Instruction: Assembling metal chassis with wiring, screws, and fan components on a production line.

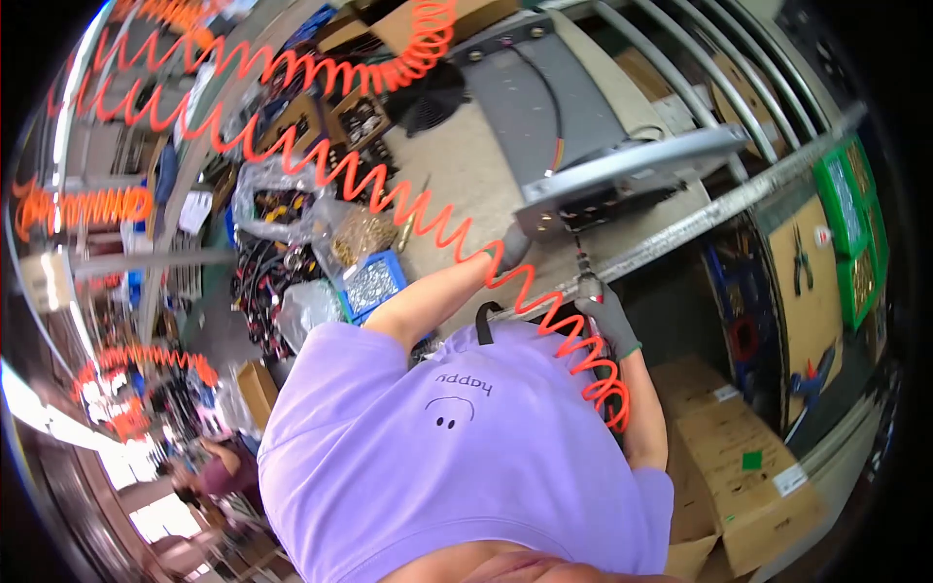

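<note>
Metal panel (671,151), grey w/ a bent edge, sits on the bench (447,146) nr its front rail, dark parts under its raised side. L hand (512,251), grey glove, is at the panel's near L corner; fingers mostly hidden, can't tell if pinching or just resting. R hand (610,321), also gloved, is wrapped round a power driver (590,284), its bit pointing up at the panel's underside; can't tell if the tip touches. Thin dark cable (549,87) lies on the flat grey part behind. Further L on bench: round black grille (425,97), bag of brass-coloured bits (362,235), blue tray (374,282) of small silver pcs. Orange coil hoses (403,73) stretch over bench, one down in front of the purple shirt (466,476). Off R: pliers (802,260), green bins (857,282), cardboard box (739,457) below. Another person (230,473) far L, bkgd.
</note>
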Demonstrator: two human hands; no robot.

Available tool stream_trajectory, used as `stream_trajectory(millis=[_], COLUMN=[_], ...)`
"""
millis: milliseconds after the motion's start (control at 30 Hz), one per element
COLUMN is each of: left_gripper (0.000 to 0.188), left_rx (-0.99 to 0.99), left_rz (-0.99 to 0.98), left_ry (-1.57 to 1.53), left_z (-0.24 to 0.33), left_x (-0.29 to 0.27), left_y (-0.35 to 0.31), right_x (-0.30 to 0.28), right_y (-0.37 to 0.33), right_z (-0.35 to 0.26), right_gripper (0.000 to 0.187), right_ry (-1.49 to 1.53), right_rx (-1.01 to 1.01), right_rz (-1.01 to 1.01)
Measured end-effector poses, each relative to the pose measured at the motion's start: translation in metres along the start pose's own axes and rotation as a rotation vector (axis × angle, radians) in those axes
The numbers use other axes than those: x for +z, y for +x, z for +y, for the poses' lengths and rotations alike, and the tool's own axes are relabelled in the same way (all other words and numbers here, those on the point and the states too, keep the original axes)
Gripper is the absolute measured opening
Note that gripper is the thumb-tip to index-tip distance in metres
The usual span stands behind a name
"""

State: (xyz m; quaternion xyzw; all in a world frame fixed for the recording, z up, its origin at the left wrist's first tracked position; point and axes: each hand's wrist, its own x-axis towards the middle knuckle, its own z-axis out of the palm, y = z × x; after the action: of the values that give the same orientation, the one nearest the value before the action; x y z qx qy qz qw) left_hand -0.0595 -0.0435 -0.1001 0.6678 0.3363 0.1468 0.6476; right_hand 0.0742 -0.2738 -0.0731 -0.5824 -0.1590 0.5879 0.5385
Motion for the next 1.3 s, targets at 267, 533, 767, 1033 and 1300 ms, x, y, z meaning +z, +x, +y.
stream_trajectory(millis=[267,533,767,1033,1300], left_gripper=[0.03,0.018,0.028,0.027,0.027], left_rx=[-0.437,0.198,-0.439,-0.768,-0.649], left_rz=[0.174,1.1,1.174,0.651,1.081], left_ry=[-0.25,0.957,1.274,1.2,0.591], left_z=[0.027,0.046,-0.002,-0.078,-0.087], left_x=[-0.017,-0.174,-0.305,-0.351,-0.378], left_y=[-0.056,-0.191,-0.319,-0.306,-0.309], right_x=[0.025,-0.003,-0.004,0.026,0.017], right_y=[-0.032,-0.01,-0.001,-0.033,-0.023], right_z=[-0.043,-0.018,0.0,-0.042,-0.033], right_gripper=[0.058,0.052,0.041,0.031,0.047], right_ry=[0.227,0.086,0.041,0.16,0.192], right_rx=[0.168,0.118,0.07,0.158,0.167], right_rz=[-0.059,0.004,-0.012,0.012,0.026])
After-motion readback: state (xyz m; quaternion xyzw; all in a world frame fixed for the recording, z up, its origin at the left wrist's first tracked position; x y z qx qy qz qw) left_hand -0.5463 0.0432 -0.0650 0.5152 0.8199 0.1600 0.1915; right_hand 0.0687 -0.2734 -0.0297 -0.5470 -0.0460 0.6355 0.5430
